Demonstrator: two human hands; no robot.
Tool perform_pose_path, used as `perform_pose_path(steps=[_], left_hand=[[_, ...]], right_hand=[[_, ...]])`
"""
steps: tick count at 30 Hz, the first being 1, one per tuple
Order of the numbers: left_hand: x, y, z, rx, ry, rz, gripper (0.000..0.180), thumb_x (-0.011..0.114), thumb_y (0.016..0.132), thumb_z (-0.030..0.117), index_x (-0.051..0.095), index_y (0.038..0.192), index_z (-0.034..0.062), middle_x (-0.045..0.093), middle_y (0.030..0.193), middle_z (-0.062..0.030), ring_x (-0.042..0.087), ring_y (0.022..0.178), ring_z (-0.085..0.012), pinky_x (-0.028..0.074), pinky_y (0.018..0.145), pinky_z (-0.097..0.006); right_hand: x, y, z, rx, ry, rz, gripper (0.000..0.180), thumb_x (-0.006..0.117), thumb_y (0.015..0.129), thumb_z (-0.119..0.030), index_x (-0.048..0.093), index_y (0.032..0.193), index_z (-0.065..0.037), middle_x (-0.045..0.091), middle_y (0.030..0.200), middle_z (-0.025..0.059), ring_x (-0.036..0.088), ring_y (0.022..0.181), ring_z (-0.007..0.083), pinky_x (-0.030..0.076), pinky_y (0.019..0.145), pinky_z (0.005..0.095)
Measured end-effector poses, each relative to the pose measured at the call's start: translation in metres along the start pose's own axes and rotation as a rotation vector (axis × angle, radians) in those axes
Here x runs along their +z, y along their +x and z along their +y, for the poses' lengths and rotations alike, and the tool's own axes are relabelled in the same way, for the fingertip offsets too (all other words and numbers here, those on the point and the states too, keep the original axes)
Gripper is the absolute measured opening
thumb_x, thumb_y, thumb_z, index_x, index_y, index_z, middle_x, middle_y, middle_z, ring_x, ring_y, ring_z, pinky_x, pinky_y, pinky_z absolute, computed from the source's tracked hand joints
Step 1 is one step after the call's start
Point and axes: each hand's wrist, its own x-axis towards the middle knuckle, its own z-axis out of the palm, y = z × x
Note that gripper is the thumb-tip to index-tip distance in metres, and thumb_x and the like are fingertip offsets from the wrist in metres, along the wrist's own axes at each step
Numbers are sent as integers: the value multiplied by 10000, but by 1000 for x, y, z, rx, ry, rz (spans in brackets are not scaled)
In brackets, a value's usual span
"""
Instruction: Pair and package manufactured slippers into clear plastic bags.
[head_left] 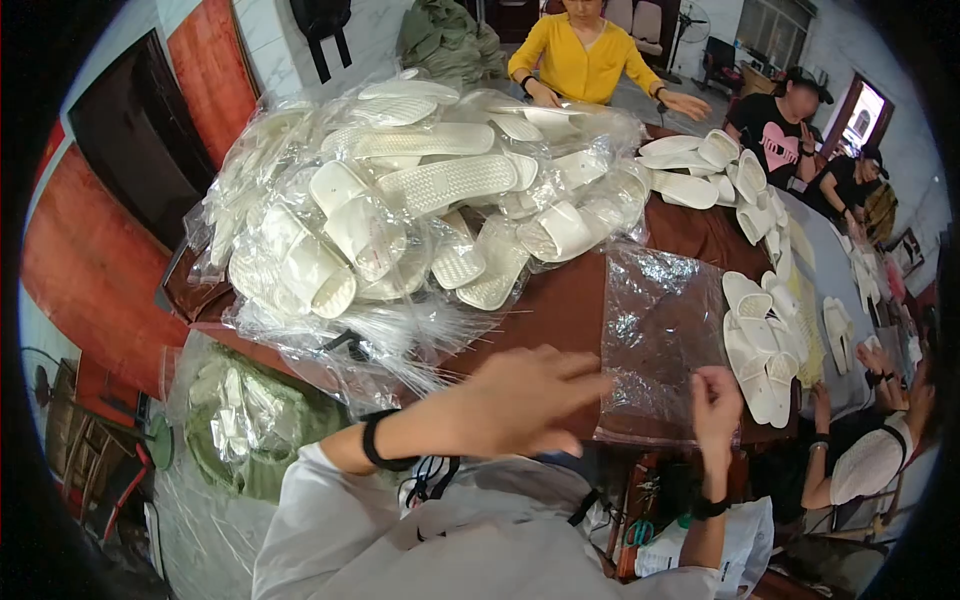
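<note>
My left hand hovers over the near edge of the table, fingers spread and slightly blurred, with nothing in it. A clear plastic bag lies flat on the brown cloth just beyond and to the right of that hand. At the bag's near right part is my right hand, its fingers curled closed; whether they pinch the bag is hidden. Right beside this hand rest several loose white slippers. Across the left and middle of the table spreads a big pile of white slippers in clear bags.
Thin clear plastic strips lie before the pile. A green sack stands left, below table height. Teal-handled scissors lie low right. A person in yellow stands opposite; others work along the right, where more loose slippers lie.
</note>
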Motion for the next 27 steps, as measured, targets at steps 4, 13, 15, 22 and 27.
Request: perform_pose_path(steps=[4, 13, 15, 22, 27], left_hand=[[-21, -36, -53, -278, 174, 10, 889, 817, 626, 253, 374, 1392, 162, 352, 1413, -196, 378, 1255, -396, 365, 1012, -461], [11, -56, -124, -464, 638, -115, 955, 833, 587, 211, 344, 1408, 200, 293, 1438, -216, 267, 1334, -376, 251, 1075, -504], [21, -49, -136, -426, 731, -5, 861, 811, 628, 214, 396, 1382, 202, 325, 1429, -196, 287, 1323, -372, 257, 1067, -516], [-5, -8, -147, -433, 242, 353, 152, 636, 809, 183, 708, 932, 127, 659, 899, -118, 595, 914, -332, 440, 826, -442], [-35, 13, -149, -395, 99, 595, 151, 592, 842, 185, 697, 938, 134, 651, 758, -167, 613, 724, -368, 478, 649, -434]], right_hand=[[44, -20, -74, -57, 126, -166, 99, 634, 818, -66, 618, 910, -34, 611, 836, 101, 600, 721, 216, 473, 634, 314], [151, -22, -135, -151, 365, -437, 191, 653, 827, -117, 617, 1002, -49, 603, 871, 78, 610, 753, 181, 481, 592, 267], [163, -19, -139, -150, 357, -511, 193, 655, 826, -128, 618, 996, -46, 601, 861, 79, 610, 753, 185, 480, 584, 273], [177, -12, -123, -90, 373, -525, 175, 658, 818, -137, 615, 955, -37, 609, 847, 116, 619, 754, 250, 491, 666, 337], [175, -4, -113, -93, 363, -485, 184, 660, 816, -140, 617, 963, -40, 613, 849, 122, 622, 754, 248, 493, 669, 338]])
